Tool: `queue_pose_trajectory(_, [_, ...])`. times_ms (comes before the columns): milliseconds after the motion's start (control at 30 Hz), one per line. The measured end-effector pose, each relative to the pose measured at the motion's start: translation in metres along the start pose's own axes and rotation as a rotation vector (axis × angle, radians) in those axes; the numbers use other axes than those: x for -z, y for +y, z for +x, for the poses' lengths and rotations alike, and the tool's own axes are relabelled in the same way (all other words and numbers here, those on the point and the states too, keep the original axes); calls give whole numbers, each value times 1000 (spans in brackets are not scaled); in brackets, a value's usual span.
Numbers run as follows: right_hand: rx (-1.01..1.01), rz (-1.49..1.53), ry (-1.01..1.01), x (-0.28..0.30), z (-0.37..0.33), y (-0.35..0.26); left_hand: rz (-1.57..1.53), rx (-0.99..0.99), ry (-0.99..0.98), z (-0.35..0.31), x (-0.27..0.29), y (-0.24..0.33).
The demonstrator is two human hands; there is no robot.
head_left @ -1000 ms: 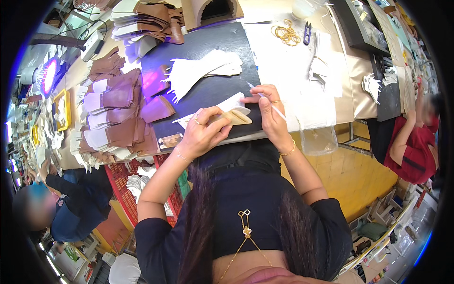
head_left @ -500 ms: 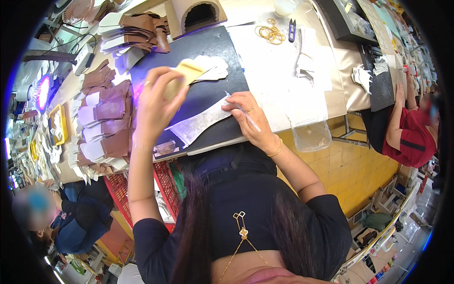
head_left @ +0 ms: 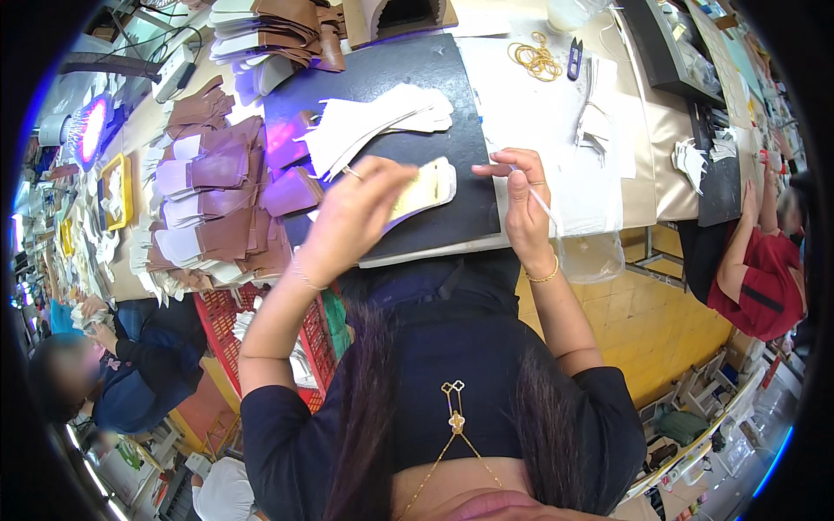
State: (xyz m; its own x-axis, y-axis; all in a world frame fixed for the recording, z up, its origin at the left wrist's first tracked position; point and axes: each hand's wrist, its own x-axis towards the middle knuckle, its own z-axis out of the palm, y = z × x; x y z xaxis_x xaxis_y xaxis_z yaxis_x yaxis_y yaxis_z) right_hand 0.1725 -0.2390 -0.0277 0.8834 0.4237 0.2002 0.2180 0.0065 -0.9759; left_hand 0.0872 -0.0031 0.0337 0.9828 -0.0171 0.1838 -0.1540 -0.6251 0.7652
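Observation:
My left hand (head_left: 365, 208) is closed over a yellow template (head_left: 419, 189), which lies on top of a white curved piece (head_left: 446, 176). That piece rests on the black mat (head_left: 382, 74), partly hidden under my fingers. A thin white pen (head_left: 543, 201) sits in my right hand (head_left: 526, 195), tilted, its lower end beyond the palm; index finger and thumb stand apart beside the mat's right edge. Just behind the template lies a fanned stack of white curved pieces (head_left: 382, 113).
Brown and white pieces (head_left: 208, 191) are stacked left of the mat, with another stack (head_left: 269, 39) behind. Rubber bands (head_left: 536, 58), thread snips (head_left: 575, 59) and a clear plastic bag (head_left: 592, 253) lie right. A co-worker in red (head_left: 757, 286) works at the far right.
My left hand has lowered the yellow template onto the white piece, toward me. My right hand has let go of that piece's edge and moved off to the right with the pen.

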Motion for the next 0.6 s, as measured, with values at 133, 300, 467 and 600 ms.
queue_pose_trajectory(133, [6, -9, -2, -3, -3, -2, 163, -11, -39, -17, -31, -17])
queue_pose_trajectory(300, [-38, -34, -40, -3, -7, -3, 319, -172, 78, -26, -45, -27])
queue_pose_trajectory(467, [-4, -18, -22, -3, -11, -5, 355, -197, 103, -30, -53, -24])
queue_pose_trajectory(600, [-2, 2, -12, -5, -12, -7, 354, -176, 92, -33, -55, -25])
